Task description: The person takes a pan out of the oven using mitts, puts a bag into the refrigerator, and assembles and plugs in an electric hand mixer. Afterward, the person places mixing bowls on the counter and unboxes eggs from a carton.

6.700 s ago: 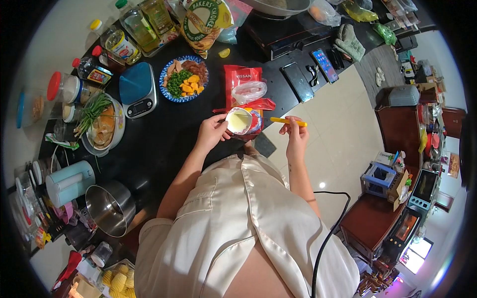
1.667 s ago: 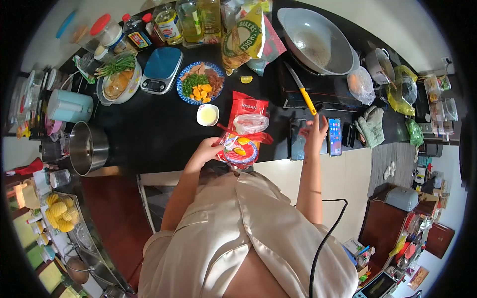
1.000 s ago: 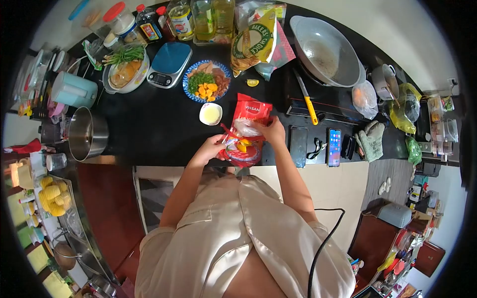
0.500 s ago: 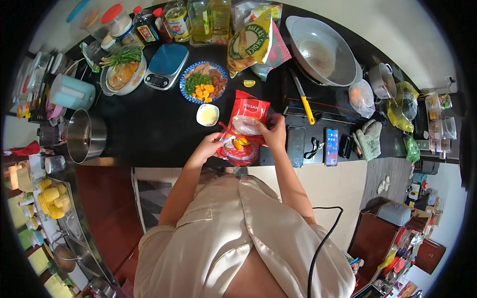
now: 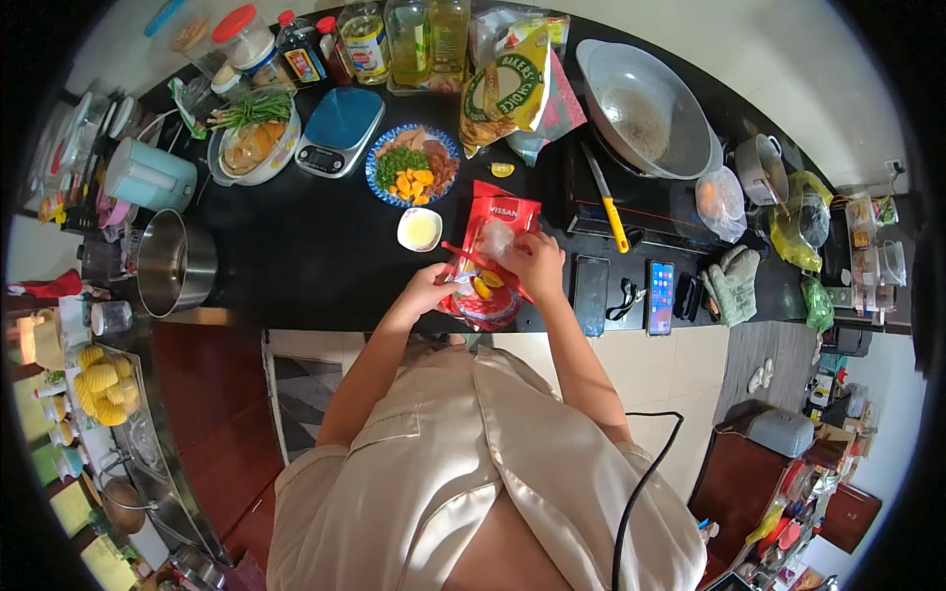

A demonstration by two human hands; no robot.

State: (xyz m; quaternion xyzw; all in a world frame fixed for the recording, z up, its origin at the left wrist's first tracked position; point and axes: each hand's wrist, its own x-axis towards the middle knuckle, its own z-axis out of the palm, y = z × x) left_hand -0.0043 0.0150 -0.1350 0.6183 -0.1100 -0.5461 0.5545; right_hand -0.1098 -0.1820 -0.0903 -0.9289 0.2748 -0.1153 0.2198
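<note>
A red VISSAN food package (image 5: pixel 506 209) lies on the black counter near its front edge. My left hand (image 5: pixel 430 290) is closed on the package's lower left edge. My right hand (image 5: pixel 536 264) is closed at the middle of it, its fingers around a bunched piece of clear plastic (image 5: pixel 496 239). Whether that plastic holds anything is hard to see. A small white bowl (image 5: pixel 405 232) with pale yellow liquid stands just left of the package. Behind that bowl is a blue-patterned plate (image 5: pixel 375 189) with chopped greens, orange pieces and meat.
A yellow-handled knife (image 5: pixel 615 225) rests to the right, in front of a large grey pot (image 5: pixel 680 156). Phones (image 5: pixel 660 295) and a grey glove (image 5: pixel 734 286) lie along the right front. At left stand a steel pot (image 5: pixel 179 271) and a kitchen scale (image 5: pixel 342 131).
My right hand has shifted from the package's right edge in over its middle. The clear plastic, spread flatter before, now looks bunched. My left hand stays at the left edge.
</note>
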